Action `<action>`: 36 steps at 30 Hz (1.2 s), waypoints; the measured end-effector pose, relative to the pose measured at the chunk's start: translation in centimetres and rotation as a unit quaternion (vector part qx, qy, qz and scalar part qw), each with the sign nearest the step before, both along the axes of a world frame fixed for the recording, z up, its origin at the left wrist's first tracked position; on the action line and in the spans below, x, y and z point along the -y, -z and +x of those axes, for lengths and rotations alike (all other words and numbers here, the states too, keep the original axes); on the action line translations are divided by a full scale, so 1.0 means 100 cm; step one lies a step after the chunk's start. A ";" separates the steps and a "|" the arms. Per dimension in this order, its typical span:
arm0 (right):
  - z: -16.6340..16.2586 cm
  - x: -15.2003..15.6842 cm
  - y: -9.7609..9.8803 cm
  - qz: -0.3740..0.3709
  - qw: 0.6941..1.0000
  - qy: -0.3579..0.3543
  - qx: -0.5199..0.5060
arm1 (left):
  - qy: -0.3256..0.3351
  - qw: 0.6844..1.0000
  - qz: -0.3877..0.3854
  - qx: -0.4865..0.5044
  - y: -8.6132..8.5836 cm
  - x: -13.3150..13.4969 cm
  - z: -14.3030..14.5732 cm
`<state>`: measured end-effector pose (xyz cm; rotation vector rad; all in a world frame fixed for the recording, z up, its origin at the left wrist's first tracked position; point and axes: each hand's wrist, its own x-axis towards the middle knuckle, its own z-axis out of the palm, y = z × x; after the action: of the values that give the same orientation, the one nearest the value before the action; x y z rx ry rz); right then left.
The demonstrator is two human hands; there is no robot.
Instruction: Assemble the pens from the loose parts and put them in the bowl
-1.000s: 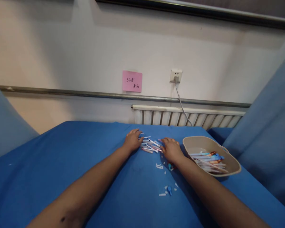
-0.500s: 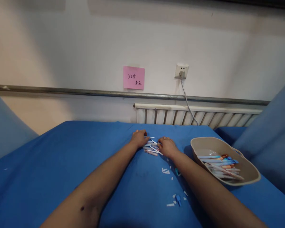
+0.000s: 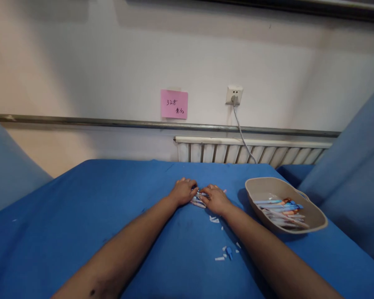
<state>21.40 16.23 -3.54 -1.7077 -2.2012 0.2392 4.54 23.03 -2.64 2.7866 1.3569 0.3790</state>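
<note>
A small heap of pens (image 3: pixel 198 198) lies on the blue cloth (image 3: pixel 81 207) far out in front of me. My left hand (image 3: pixel 183 191) curls round the heap's left side. Pressed against the right side is my right hand (image 3: pixel 215 199), fingers bent. Both hands close on the heap between them and hide most of it. To the right stands a beige oval tray (image 3: pixel 311 211) with several blue, white and orange pens (image 3: pixel 280 209) inside.
Small white bits and a blue cap (image 3: pixel 228 251) lie scattered on the cloth near my right forearm. Behind the table are a radiator (image 3: pixel 252 151), a wall socket with a cable (image 3: pixel 234 95) and a pink note (image 3: pixel 173 104). Blue fabric rises at both sides.
My two hands have moved toward each other, pushing the spread pens into a tight bunch. The view shifted slightly.
</note>
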 end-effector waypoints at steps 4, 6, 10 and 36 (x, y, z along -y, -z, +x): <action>-0.001 0.017 -0.002 -0.011 1.000 -0.022 -0.018 | 0.011 1.000 -0.009 0.008 0.001 0.031 -0.002; -0.003 0.028 -0.003 -0.014 0.999 -0.026 -0.026 | 0.015 1.000 -0.013 0.013 0.001 0.048 -0.005; -0.009 0.055 -0.006 -0.018 0.998 -0.038 -0.046 | 0.017 0.999 -0.018 0.027 -0.002 0.080 -0.015; 0.066 0.131 0.018 -0.006 0.966 0.122 -0.229 | -0.037 0.978 0.016 0.204 -0.006 0.149 -0.057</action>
<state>27.98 3.17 -5.31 -1.7037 -1.6462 0.5259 -1.20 8.09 -2.04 2.4903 1.3585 0.9217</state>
